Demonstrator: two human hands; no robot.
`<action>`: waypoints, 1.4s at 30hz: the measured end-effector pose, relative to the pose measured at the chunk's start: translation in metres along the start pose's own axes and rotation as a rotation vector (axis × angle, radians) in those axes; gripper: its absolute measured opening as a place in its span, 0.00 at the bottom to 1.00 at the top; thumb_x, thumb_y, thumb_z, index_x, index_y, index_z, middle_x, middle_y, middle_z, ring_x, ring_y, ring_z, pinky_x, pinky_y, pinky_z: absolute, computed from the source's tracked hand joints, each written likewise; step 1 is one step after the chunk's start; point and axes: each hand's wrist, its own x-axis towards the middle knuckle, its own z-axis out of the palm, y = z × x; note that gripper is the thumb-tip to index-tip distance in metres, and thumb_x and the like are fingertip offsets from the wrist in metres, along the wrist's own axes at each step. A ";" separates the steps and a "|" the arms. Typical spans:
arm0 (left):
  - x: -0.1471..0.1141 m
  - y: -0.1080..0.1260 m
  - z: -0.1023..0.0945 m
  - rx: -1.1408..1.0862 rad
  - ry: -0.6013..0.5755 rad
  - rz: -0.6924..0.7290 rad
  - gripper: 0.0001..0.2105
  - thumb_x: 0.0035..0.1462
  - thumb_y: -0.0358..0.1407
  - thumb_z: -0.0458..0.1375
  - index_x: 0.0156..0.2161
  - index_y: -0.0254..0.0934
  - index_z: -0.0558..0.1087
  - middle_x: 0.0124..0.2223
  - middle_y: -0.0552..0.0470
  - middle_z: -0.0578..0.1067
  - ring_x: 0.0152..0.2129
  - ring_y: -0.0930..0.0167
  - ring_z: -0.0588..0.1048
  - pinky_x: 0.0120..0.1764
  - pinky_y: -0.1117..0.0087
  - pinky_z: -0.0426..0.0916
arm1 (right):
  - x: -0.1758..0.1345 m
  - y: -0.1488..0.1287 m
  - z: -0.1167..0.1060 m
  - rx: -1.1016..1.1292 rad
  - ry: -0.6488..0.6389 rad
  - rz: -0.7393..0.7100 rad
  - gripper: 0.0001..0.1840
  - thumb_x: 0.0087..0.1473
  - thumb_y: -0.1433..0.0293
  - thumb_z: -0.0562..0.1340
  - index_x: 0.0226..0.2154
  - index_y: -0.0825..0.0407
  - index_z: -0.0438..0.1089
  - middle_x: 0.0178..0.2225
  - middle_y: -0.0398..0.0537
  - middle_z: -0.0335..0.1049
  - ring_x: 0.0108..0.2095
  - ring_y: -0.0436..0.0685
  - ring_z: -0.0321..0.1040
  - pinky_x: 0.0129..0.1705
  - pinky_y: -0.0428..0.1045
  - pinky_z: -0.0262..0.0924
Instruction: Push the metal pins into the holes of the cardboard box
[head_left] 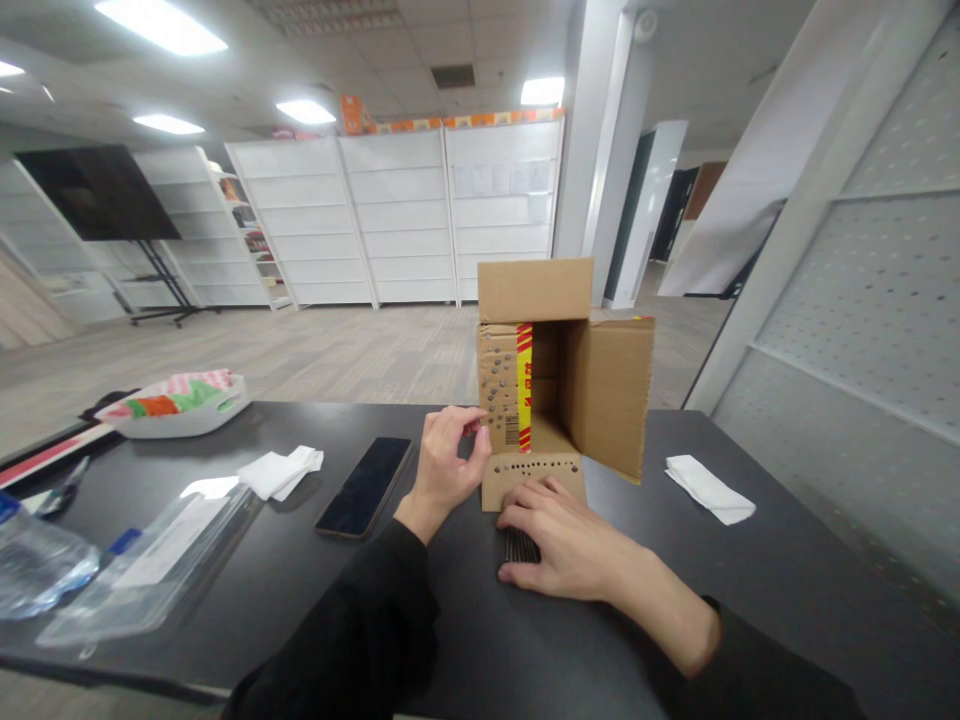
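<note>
Phone (364, 488) beside left hand (446, 465), tissues (709, 488), basket (180, 424)

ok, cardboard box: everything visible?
Brown cardboard box, upright on the dark table, open side facing the camera. Top flap raised, right flap swung outward, lower flap down with dark round marks. Left flap partly covers the opening: grey spots, barcode, red-yellow tape. Left hand overlaps left flap, right hand lower flap; contact unclear.

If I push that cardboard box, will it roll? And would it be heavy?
The cardboard box would probably slide rather than roll, because its sides look flat. It's likely light for its size, since it seems made of thin cardboard. The open flap on the right may swing or bend, as it seems joined along one edge.
</note>
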 end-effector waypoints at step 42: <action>0.001 0.001 0.000 0.005 0.009 -0.003 0.08 0.57 0.29 0.55 0.43 0.38 0.68 0.30 0.54 0.72 0.28 0.72 0.71 0.38 0.67 0.64 | 0.014 0.016 0.012 0.306 0.669 0.117 0.05 0.57 0.71 0.56 0.32 0.50 0.68 0.29 0.46 0.71 0.32 0.55 0.67 0.36 0.50 0.60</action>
